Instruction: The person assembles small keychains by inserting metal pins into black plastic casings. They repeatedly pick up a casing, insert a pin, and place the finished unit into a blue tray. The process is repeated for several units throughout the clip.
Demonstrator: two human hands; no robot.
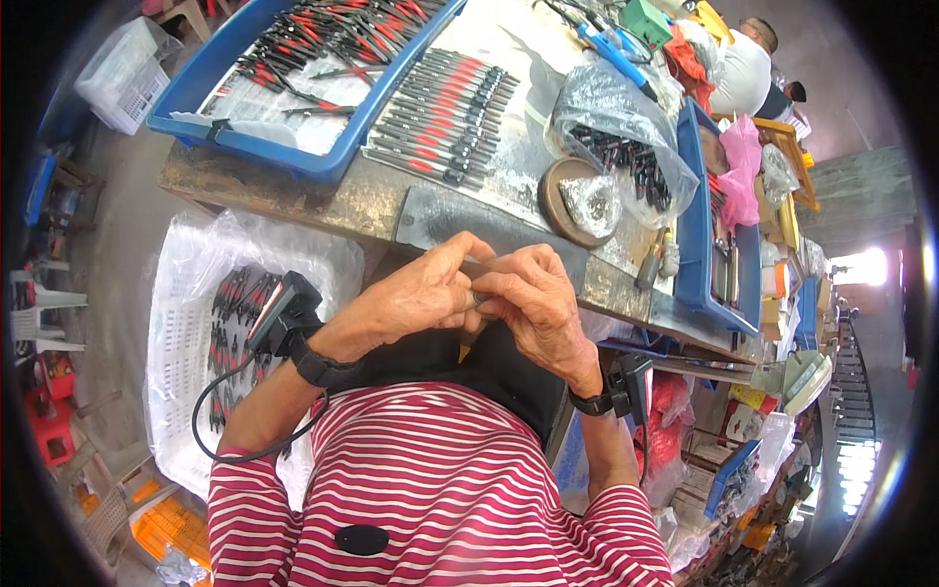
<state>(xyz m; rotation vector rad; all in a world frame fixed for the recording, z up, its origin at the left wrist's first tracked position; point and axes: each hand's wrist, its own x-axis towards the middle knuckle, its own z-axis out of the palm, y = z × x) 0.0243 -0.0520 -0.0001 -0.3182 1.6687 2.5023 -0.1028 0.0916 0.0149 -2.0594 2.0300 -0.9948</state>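
Note:
My left hand (416,298) and my right hand (540,301) meet in front of my lap, at the table's near edge. Both are closed, fingertips pinched together. A small dark thing (476,300) shows between them, too covered by fingers to name. Beyond the hands, a row of slim black-and-red pen-shaped tools (445,112) lies side by side on the table. A blue tray (337,161) at the far left is heaped with similar black-and-red pieces. Just past my right hand stands a round brown dish (556,201) with a clear plastic bag of small silvery bits (590,205) in it.
A clear bag of black parts (626,161) and a blue bin (694,249) stand at the right. Left of my lap, a white plastic-lined basket (186,333) holds more black-and-red pieces. Two other people (743,68) sit at the far right. Shelves crowd the right side.

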